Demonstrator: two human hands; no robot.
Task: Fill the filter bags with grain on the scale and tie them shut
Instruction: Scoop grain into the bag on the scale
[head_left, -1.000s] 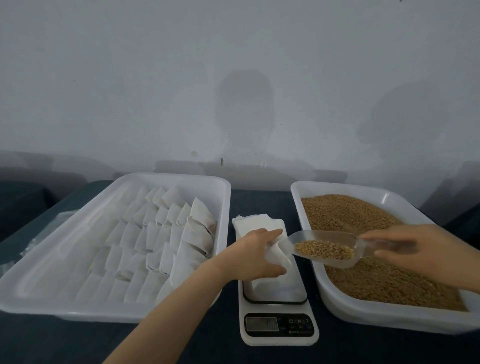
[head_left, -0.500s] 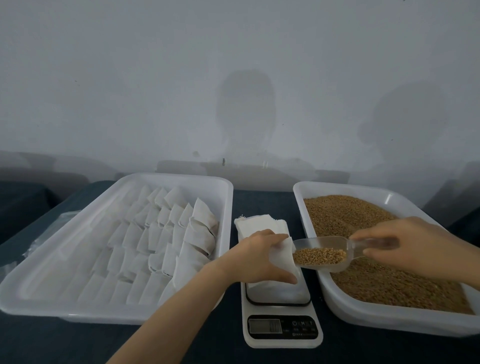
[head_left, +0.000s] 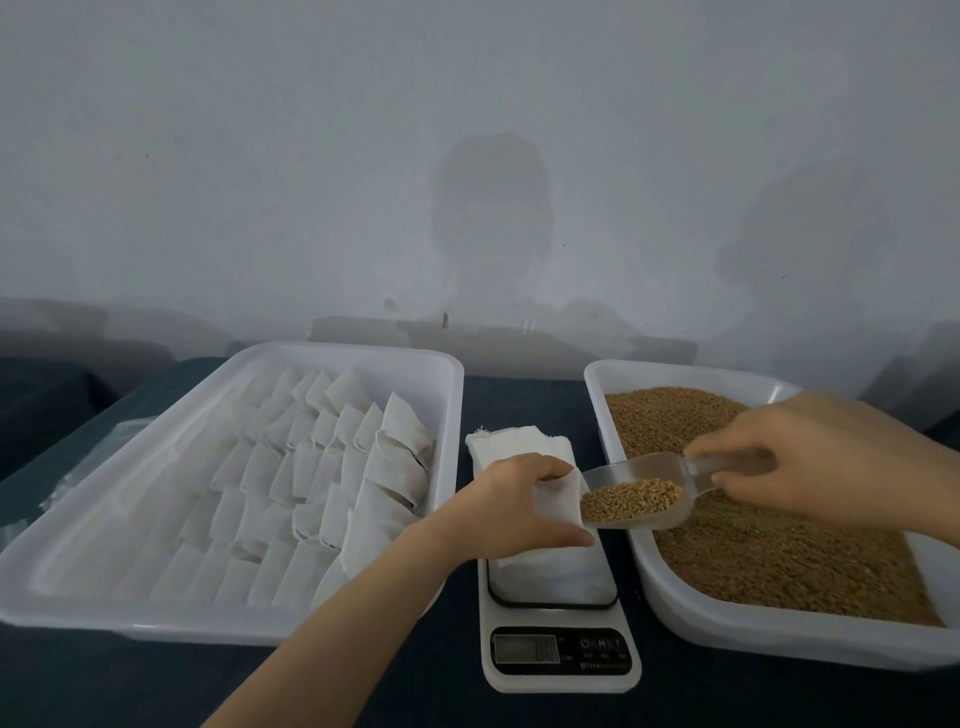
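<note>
This looks like a small hand-packing station, more a makeshift workroom than a kitchen or lab. A bare, scuffed whitish wall (head_left: 311, 156) stands behind a dark blue-grey surface (head_left: 524, 400). On it a digital scale (head_left: 563, 649) sits between two white plastic trays, the left tray (head_left: 343, 349) lined with rows of filter bags (head_left: 322, 467), the right tray (head_left: 779, 642) heaped with grain (head_left: 779, 561).

Left grip (head_left: 519, 512) pinching, right grip (head_left: 821, 462) curled — both extended forward

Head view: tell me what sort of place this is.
Likely a small hand-packing workstation: a digital kitchen scale sits between the right tray of loose grain and the left tray lined with rows of filter bags.
</note>
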